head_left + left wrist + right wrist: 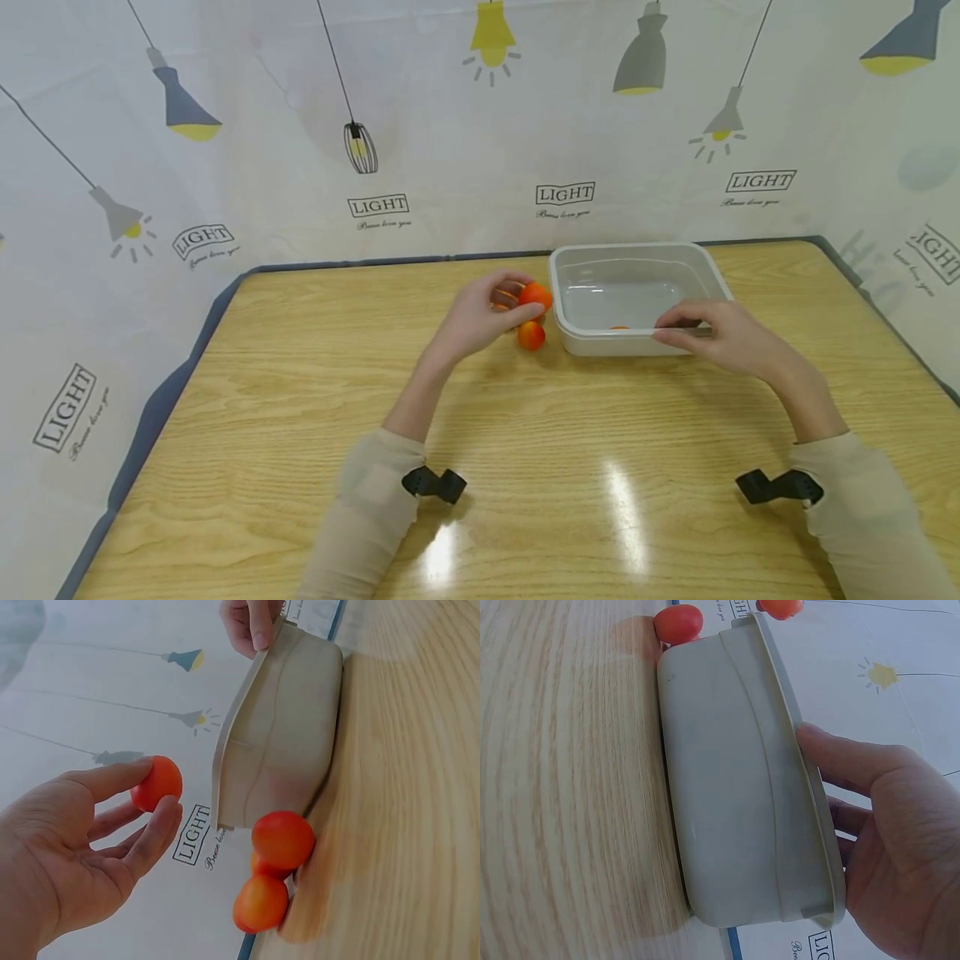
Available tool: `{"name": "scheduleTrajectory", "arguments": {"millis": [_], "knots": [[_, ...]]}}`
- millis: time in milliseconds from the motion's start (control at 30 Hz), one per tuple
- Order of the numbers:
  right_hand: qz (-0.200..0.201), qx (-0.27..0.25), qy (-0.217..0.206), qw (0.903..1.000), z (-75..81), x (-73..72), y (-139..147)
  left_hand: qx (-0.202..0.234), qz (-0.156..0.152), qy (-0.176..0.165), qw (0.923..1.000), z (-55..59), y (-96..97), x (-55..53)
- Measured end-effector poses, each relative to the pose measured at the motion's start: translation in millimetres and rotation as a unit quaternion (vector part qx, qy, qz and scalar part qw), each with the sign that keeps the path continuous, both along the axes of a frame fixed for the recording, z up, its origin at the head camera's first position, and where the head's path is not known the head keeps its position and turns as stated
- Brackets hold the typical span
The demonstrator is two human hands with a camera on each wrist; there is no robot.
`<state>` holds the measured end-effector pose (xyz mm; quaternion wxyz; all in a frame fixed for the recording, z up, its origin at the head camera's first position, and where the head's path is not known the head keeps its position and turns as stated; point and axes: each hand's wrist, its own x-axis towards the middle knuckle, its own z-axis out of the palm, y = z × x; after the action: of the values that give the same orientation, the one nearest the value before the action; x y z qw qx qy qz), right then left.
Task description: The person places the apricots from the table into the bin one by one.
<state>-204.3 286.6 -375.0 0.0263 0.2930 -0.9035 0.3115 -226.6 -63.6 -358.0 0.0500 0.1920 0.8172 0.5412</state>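
Note:
My left hand (480,317) pinches a small orange-red tomato (159,784) between thumb and fingertips, up beside the left end of a whitish plastic box (615,343). Below it on the table sit several more tomatoes; the nearest tomato (532,335) lies just left of the box, and another tomato (261,904) shows behind it in the left wrist view. With thumb and fingers, my right hand (723,333) grips the box's front rim near its right corner. A sliver of red (619,328) shows inside the box, mostly hidden by the front wall.
The box stands upright near the back edge of a wood-grain table (525,442). A white cloth (450,125) printed with lamps hangs behind and around the table. Black wrist mounts (435,483) sit on both sleeves.

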Motion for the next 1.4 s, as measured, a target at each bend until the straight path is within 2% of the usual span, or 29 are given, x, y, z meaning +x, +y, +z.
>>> {"name": "scheduleTrajectory", "arguments": {"millis": [200,367,467,633,833,933,1133,1400], "knots": [[-0.003,-0.003,-0.008,1.0,0.5,0.7,0,0.029,-0.011,0.03,0.9991,-0.7,16.3,0.0],[-0.005,-0.004,-0.01,0.9999,0.2,0.6,1,0.031,-0.024,0.046,0.9982,-4.6,26.0,2.5],[-0.005,-0.003,-0.011,0.9999,0.1,0.5,1,0.037,-0.024,0.039,0.9983,-5.8,29.4,4.3],[-0.008,0.001,-0.012,0.9999,0.5,0.6,1,0.073,-0.034,0.013,0.9966,-5.9,32.4,6.5],[-0.01,0.002,-0.014,0.9998,1.4,1.1,0,0.089,-0.044,0.018,0.9949,-7.3,32.8,6.0],[-0.009,0.0,-0.015,0.9998,1.2,0.9,0,0.084,-0.04,0.027,0.9953,-8.9,31.5,4.7],[-0.007,-0.002,-0.012,0.9999,0.2,0.4,1,0.044,-0.032,0.051,0.9972,-12.2,26.0,1.7],[-0.008,-0.001,-0.01,0.9999,-1.1,0.6,0,-0.006,-0.048,0.031,0.9983,-21.0,15.4,-4.9]]}}
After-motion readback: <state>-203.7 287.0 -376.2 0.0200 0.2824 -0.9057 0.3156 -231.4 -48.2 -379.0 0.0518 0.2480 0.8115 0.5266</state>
